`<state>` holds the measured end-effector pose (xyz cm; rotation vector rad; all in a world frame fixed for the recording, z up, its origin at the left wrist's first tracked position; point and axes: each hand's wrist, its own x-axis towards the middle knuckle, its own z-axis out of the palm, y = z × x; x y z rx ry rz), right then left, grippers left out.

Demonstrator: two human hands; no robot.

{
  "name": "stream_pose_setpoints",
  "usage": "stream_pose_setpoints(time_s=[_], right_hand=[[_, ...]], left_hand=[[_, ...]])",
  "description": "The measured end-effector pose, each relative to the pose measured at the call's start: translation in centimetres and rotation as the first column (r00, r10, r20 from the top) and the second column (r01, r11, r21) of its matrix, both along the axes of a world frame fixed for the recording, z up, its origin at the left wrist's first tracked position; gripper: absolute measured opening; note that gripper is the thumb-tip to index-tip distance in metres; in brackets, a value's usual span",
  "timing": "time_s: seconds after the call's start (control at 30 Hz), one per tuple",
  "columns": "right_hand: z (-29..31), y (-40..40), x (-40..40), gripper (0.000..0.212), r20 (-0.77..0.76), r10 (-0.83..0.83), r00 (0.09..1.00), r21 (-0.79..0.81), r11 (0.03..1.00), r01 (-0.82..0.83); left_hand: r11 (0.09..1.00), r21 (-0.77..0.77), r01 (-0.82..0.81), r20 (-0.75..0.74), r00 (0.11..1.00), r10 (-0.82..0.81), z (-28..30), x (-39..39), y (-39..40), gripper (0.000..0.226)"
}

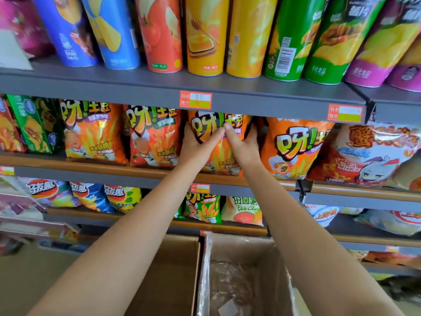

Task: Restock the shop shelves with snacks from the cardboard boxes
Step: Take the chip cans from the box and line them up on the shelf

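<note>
We see two bare arms reaching up to the middle shelf point(159, 173). Both hands are on one orange snack bag point(213, 133) that stands upright near the front edge of that shelf, right under the red price tag point(196, 100) on the shelf above.

The left hand point(197, 144) holds the bag's left side. Its thumb lies across the front of the bag and its other fingers curl round behind the left edge. The right hand point(242, 142) holds the bag's right side in the same way, with the thumb on the front and the fingers tucked behind the right edge. The two thumb tips nearly meet in the middle of the bag, over the big letters. So each grip is pinching the bag, and the bag sits between the two hands.

Just left of it stands a red snack bag point(152, 137), and another orange bag point(91, 131) stands left of that one. Just to the right is a bigger orange bag point(293, 149) leaning forward.

On the top shelf point(182, 84) tall chip tubes point(204, 35) stand in a row near its front edge. On the lower shelf we see a green snack bag point(202, 208).

Down below our arms are two open cardboard boxes point(173, 274) side by side. The right one has a clear plastic liner point(227, 286) inside.
</note>
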<state>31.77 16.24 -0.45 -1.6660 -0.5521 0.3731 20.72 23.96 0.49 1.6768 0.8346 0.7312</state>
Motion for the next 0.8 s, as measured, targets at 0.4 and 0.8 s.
stream_pose_setpoints(time_s=[0.4,0.8], right_hand=[[-0.7,1.5,-0.1,0.116,-0.037,0.041,0.998,-0.012,0.999,-0.041],[1.5,-6.1,-5.2,0.032,0.333,-0.194,0.923,0.029,0.980,0.195]], left_hand=[[0.999,-0.011,-0.042,0.060,0.997,0.043,-1.6,1.2,1.6,0.073],[0.974,0.174,-0.149,0.146,0.982,0.124,-2.1,-2.3,-2.1,0.091]])
